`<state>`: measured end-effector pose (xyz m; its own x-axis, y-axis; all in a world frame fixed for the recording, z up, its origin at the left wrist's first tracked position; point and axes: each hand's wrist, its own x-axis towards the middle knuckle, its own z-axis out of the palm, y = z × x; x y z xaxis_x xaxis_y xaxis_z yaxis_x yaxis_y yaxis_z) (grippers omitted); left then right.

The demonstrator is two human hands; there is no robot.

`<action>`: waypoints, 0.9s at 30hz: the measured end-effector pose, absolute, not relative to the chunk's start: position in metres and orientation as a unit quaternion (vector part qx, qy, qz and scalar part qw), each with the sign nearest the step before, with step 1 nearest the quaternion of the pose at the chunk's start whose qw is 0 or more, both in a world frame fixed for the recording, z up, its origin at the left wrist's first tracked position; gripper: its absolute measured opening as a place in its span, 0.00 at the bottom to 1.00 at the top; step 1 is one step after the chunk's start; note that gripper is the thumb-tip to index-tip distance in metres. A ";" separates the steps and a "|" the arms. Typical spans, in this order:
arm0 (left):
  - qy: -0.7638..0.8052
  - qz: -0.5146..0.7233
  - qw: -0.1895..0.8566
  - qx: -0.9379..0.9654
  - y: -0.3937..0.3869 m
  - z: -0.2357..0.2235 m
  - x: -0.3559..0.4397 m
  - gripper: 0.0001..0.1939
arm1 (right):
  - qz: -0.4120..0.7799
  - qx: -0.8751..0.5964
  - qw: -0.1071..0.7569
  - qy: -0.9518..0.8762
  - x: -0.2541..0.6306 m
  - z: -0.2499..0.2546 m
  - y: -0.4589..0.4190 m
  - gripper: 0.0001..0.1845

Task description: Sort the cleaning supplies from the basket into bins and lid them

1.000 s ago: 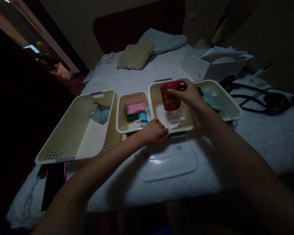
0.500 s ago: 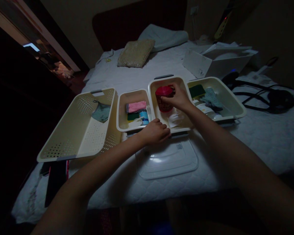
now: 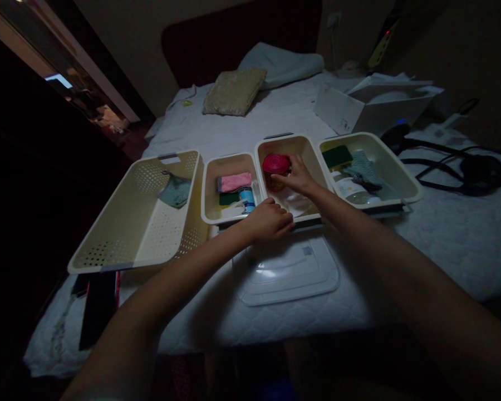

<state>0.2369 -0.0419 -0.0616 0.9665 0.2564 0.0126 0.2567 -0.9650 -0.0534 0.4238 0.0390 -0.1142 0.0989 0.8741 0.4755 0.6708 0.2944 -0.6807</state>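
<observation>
A red lidded mug [image 3: 275,164] stands low inside the cream storage bin [image 3: 323,161], toward its back left. My right hand [image 3: 294,175] is closed around the mug's right side. In the same bin, a crumpled clear plastic wrapper [image 3: 298,205] lies in front of the mug, partly covered by my right wrist. My left hand [image 3: 272,220] is curled over the front rim of this bin near its left corner. Below it, a clear plastic lid [image 3: 290,278] lies on the bed.
Left of the mug's bin, a smaller bin [image 3: 206,189] holds a pink cloth [image 3: 235,181], a sponge and a blue can. Further left is a perforated basket [image 3: 121,223] with a green cloth. The right bin [image 3: 401,186] holds a sponge, cloth and bottle [image 3: 353,188].
My right hand has lowered the mug from above the bin down into it, moving slightly left and nearer its back corner. My left hand has stayed at the front rim.
</observation>
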 end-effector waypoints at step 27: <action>-0.186 -0.075 -0.103 -0.974 -0.013 -0.051 0.238 0.17 | 0.191 -0.629 0.359 -0.663 0.417 -0.091 0.055 0.20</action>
